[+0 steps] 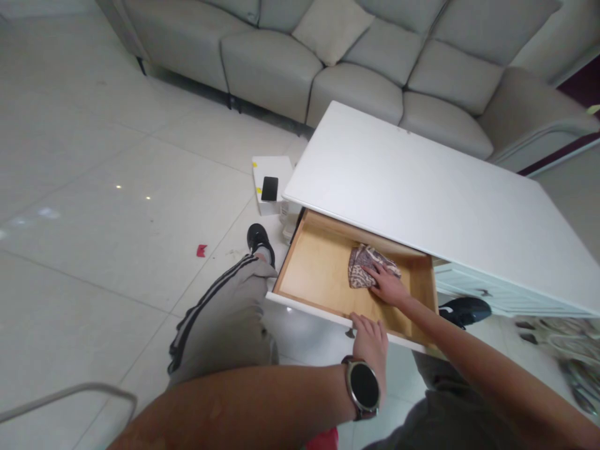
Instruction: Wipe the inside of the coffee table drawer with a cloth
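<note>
A wooden drawer [319, 256] with a white front is pulled out from the white coffee table [422, 194]. My left hand [370, 340], with a watch on its wrist, has its fingers hooked over the top edge of the drawer front, beside a small dark knob [350, 333]. Inside the drawer, toward its right half, my right hand [389, 287] holds a brown-and-white patterned cloth [360, 265] down near the drawer floor. The fingers press on the folded cloth, and part of their grip is hidden.
A grey sofa [272, 59] with a pale cushion [332, 31] runs behind the table. Left of the table, a dark phone [269, 189] lies on a white box [281, 164]. A red scrap [201, 250] lies on the tiled floor. My legs straddle the drawer.
</note>
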The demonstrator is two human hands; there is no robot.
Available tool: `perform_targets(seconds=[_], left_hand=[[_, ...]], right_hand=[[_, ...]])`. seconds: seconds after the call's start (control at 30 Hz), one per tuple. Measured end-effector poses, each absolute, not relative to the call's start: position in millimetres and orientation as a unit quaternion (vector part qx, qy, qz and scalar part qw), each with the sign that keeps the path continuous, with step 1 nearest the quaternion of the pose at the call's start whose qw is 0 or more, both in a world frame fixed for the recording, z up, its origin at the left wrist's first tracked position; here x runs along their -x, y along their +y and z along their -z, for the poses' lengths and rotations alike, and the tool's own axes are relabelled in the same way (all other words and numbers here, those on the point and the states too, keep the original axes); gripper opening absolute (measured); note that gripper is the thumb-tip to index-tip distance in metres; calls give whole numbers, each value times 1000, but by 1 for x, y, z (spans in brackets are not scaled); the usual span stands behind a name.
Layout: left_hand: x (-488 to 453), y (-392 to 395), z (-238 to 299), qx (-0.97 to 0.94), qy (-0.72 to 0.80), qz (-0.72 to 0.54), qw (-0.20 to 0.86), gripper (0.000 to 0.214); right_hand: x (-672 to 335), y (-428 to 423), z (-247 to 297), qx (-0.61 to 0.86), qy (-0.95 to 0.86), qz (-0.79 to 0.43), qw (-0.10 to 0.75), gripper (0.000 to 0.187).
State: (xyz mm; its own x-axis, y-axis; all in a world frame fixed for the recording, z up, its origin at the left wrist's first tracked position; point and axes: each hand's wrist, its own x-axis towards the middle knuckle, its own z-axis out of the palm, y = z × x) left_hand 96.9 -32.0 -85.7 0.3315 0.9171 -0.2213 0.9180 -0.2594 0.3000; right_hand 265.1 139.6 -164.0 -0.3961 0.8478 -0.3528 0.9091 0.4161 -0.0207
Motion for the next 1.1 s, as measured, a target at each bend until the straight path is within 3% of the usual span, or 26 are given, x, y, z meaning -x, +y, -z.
perform_targets(seconds=[0.23, 0.37, 0.63, 0.8, 0.93, 1.0, 1.1], left_hand=[[-95, -33, 84, -811, 556, 27, 179, 53], [-94, -33, 82, -818, 550, 21, 165, 51], [-103, -34, 83, -833, 536, 70, 118, 55], [-100, -35, 80, -846, 501, 99, 151, 53], [-96, -38, 82, -844, 523, 44, 115, 59], [-95, -38, 83, -837, 535, 19, 117, 55], [-95, -37, 82, -831, 542, 28, 122, 52]], right_hand=[[-155, 176, 131, -536, 797, 247, -126, 66], [-67, 195, 117, -484, 796, 300, -205, 69], [20, 206, 126, -546, 757, 307, -183, 70], [6, 155, 105, -478, 812, 319, -101, 66], [-8, 128, 89, -365, 838, 405, -24, 67], [-20, 131, 83, -317, 820, 475, -32, 65], [-42, 152, 75, -342, 781, 509, -116, 66]])
